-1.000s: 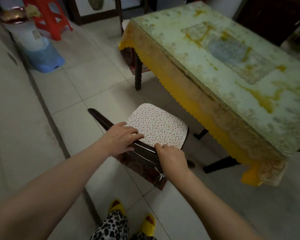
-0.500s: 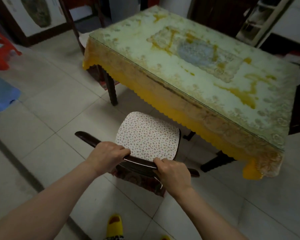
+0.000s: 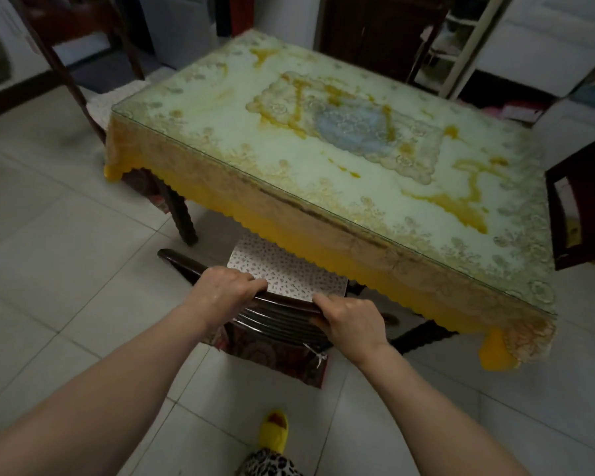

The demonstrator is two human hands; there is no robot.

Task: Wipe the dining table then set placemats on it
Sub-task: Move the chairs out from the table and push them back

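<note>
Both hands, left and right, grip the chair's top rail, seat half under the table edge.

Two bare forearms, no sleeves in view up to the near frame edge. Left hand and right hand uncovered: no gloves, no rings or bracelets visible, no watch at either wrist. Fingers bare; nails can't be made out. At near bottom centre, a bright yellow slipper, closed rounded toe, with an orange-red patch near its opening. Just below it a trouser leg in leopard print, dark spots on pale tan, cropped by the frame bottom.
</note>
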